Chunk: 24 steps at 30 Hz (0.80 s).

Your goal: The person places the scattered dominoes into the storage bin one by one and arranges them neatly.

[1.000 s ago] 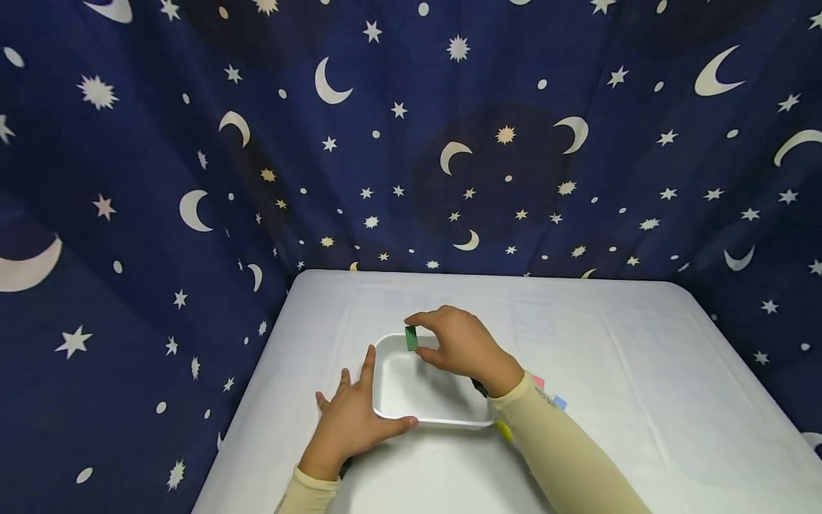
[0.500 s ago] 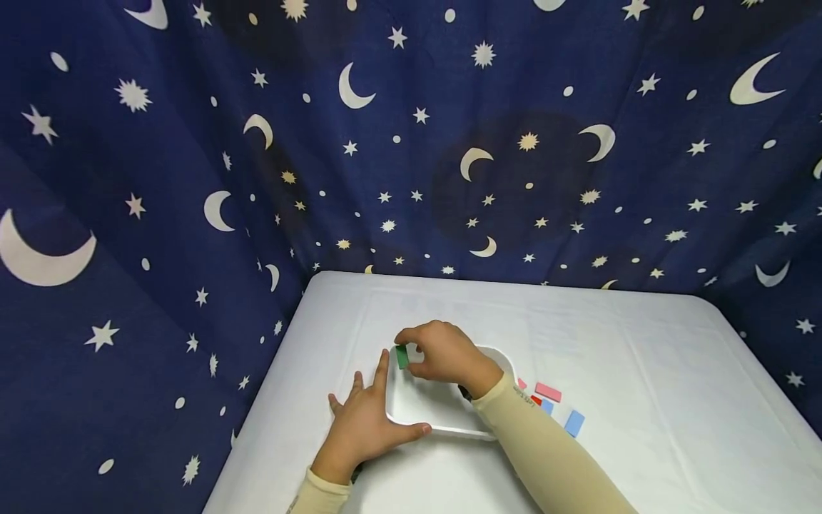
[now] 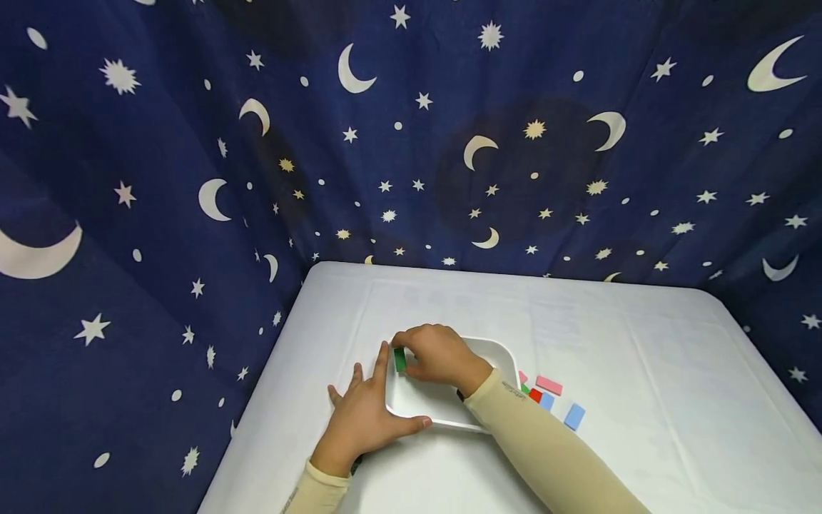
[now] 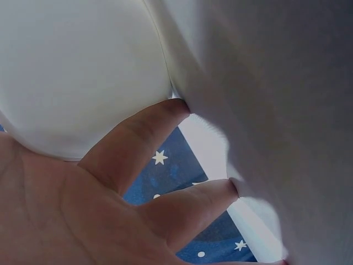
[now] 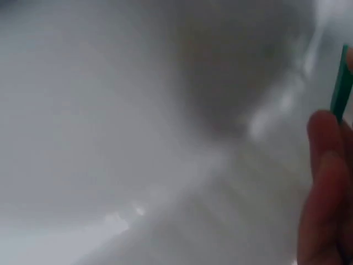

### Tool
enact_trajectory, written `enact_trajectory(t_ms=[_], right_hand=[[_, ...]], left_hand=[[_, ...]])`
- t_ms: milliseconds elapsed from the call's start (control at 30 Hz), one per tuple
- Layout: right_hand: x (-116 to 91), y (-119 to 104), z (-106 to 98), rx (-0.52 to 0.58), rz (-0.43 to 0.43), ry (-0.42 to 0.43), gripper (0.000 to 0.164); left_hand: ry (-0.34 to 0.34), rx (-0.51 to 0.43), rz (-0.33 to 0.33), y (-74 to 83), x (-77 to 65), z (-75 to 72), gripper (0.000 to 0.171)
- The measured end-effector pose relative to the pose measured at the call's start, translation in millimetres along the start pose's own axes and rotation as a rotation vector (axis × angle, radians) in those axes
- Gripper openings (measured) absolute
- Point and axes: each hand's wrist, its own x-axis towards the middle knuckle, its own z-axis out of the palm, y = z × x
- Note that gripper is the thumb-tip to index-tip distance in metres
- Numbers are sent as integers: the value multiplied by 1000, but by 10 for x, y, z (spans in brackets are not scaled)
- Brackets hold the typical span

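A green rectangular block point(image 3: 400, 360) is pinched between the thumb and fingers of my right hand point(image 3: 439, 359), over the left end of a white tray point(image 3: 424, 402). In the right wrist view the green block point(image 5: 342, 88) shows at the right edge, between the fingertips. My left hand point(image 3: 364, 422) rests spread against the tray's left side, its thumb along the near rim and its index finger along the left wall. The left wrist view shows those straight fingers point(image 4: 138, 138) against the tray's outer wall point(image 4: 83, 72). The right forearm hides the tray's near right corner.
Right of the tray, on the white table point(image 3: 642, 371), lie a pink block point(image 3: 549, 385), a blue block point(image 3: 574, 416), a red block point(image 3: 536, 395) and a few others partly behind the right sleeve. A dark blue curtain point(image 3: 411, 164) with moons and stars stands behind.
My right hand has moved left and down with the green block, from above the tray's middle to its left end. The left hand keeps its place at the tray. The head view has shifted slightly.
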Motion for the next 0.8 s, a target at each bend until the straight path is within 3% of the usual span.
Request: enact_trajectory(t_ms=[200,500,800], right_hand=[[26,-5,107,-15,18,-34,29],[37,9,156,-18,64,-10,27],[15,18,126,-12,83,-35,44]], left_hand=[[1,2,3,-5,-4,3,151],[9,11,4,-19,13,10,151],[-2,11,3,-19,20,31,150]])
